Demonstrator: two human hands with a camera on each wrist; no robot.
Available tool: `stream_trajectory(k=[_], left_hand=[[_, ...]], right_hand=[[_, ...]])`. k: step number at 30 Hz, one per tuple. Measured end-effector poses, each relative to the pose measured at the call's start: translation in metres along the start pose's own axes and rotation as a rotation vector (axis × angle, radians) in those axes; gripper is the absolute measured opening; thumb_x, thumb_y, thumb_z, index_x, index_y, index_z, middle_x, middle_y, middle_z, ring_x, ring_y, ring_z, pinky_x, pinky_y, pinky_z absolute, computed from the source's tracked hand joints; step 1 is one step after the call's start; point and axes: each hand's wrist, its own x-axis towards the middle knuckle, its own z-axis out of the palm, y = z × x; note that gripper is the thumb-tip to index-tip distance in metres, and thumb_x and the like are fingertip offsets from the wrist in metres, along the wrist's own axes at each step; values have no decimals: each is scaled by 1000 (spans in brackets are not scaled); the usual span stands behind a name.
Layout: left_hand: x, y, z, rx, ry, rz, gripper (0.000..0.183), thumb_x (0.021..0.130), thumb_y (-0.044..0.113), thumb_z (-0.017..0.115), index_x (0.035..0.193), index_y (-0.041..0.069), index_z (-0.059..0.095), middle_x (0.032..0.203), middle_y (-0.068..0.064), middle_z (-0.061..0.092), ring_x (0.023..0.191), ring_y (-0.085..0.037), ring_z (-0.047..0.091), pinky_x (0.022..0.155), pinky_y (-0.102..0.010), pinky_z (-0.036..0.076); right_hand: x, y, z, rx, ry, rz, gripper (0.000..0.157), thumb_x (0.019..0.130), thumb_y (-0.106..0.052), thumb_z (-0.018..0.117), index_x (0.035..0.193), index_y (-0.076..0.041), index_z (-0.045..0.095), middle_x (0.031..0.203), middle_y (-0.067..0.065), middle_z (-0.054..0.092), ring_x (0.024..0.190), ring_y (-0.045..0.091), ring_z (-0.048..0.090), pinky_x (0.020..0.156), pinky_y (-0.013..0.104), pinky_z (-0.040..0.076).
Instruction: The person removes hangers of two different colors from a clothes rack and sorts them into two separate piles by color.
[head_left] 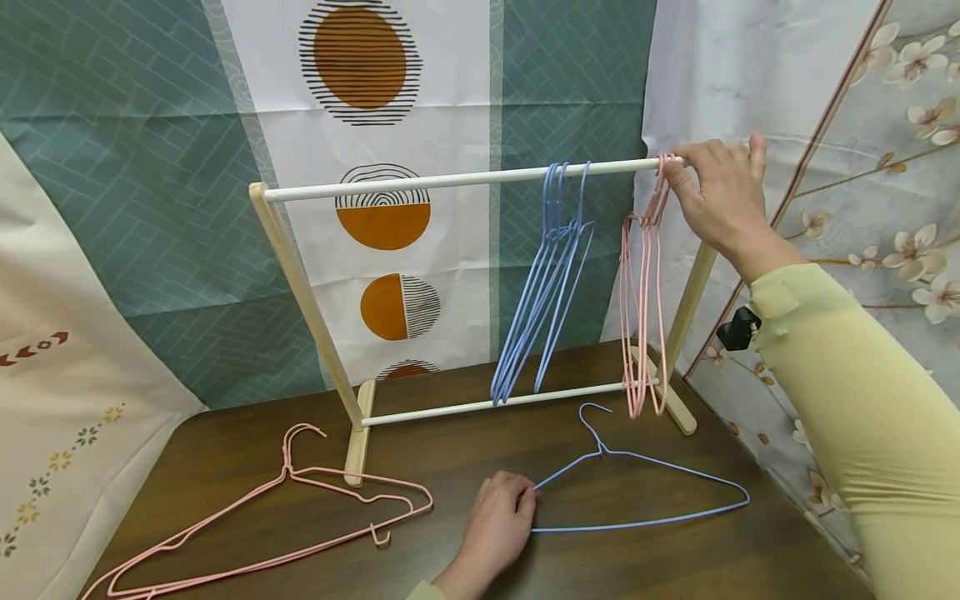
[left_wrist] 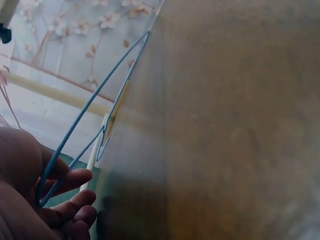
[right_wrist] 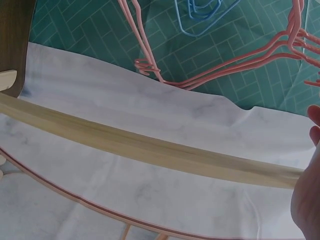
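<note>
On the table, my left hand [head_left: 495, 521] grips one corner of a blue wire hanger [head_left: 637, 524], which lies with its hook toward the rack. In the left wrist view, the fingers [left_wrist: 75, 177] curl about the hanger's corner [left_wrist: 39, 197]. My right hand [head_left: 720, 187] grips the right end of the clothes rack's top rail [head_left: 450, 178], its thumb beside the hooks of several pink hangers [head_left: 643, 317]. Those pink hangers hang together at that end. Several blue hangers [head_left: 551, 237] hang further left on the same rail.
Pink hangers [head_left: 287, 454] lie overlapped on the table at the left. The rack's lower white bar [head_left: 435, 412] runs between wooden feet [head_left: 360, 442] at the table's back. Patterned cloths [head_left: 570, 58] hang behind and at both sides.
</note>
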Motion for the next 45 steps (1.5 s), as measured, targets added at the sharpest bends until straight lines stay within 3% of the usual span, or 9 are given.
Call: stream_trajectory(k=[10, 15, 20, 30, 36, 40, 45], left_hand=[[3, -2, 2, 58, -24, -16, 7, 97, 12, 77, 93, 14, 82, 100, 2, 69, 95, -20, 60, 82, -39, 52], [4, -4, -1, 37, -48, -24, 6, 98, 15, 77, 95, 18, 81, 103, 2, 70, 98, -21, 61, 84, -40, 53], [10, -7, -8, -26, -33, -1, 6, 100, 12, 75, 99, 14, 81, 103, 1, 72, 99, -23, 64, 86, -42, 53], [33, 6, -53, -154, 43, -97, 16, 110, 17, 66, 118, 12, 79, 107, 4, 71, 99, -18, 70, 88, -40, 59], [47, 18, -85, -312, 63, -135, 23, 116, 23, 61, 129, 11, 75, 122, -5, 75, 113, -25, 71, 100, -50, 57], [54, 29, -105, -423, 70, -115, 28, 117, 26, 59, 134, 10, 73, 133, -7, 74, 124, -27, 68, 109, -55, 53], [63, 49, -126, -517, 83, -35, 32, 118, 28, 58, 140, 8, 69, 140, -9, 72, 133, -26, 65, 119, -53, 48]], right_hand=[[1, 0, 1, 1, -2, 1, 73, 117, -62, 31, 153, -4, 59, 152, 30, 55, 155, 52, 34, 130, 49, -22], [1, 1, 1, 2, -1, 1, 74, 117, -62, 31, 153, -4, 59, 152, 30, 55, 155, 52, 34, 130, 48, -22], [2, 1, 2, -4, -3, 3, 75, 117, -62, 30, 154, -4, 58, 153, 30, 55, 155, 52, 34, 130, 49, -21], [2, 1, 2, -3, -2, 4, 73, 118, -61, 31, 154, -4, 59, 152, 30, 55, 154, 51, 35, 131, 49, -21], [1, 2, 0, -4, -4, 7, 72, 118, -60, 31, 154, -4, 59, 152, 30, 55, 154, 52, 35, 131, 49, -21], [2, 1, 0, -9, -11, 8, 72, 118, -60, 31, 154, -4, 58, 153, 30, 54, 154, 52, 34, 130, 49, -21], [2, 0, 0, -9, -17, 9, 71, 118, -59, 31, 155, -4, 58, 154, 29, 54, 155, 52, 33, 130, 49, -22]])
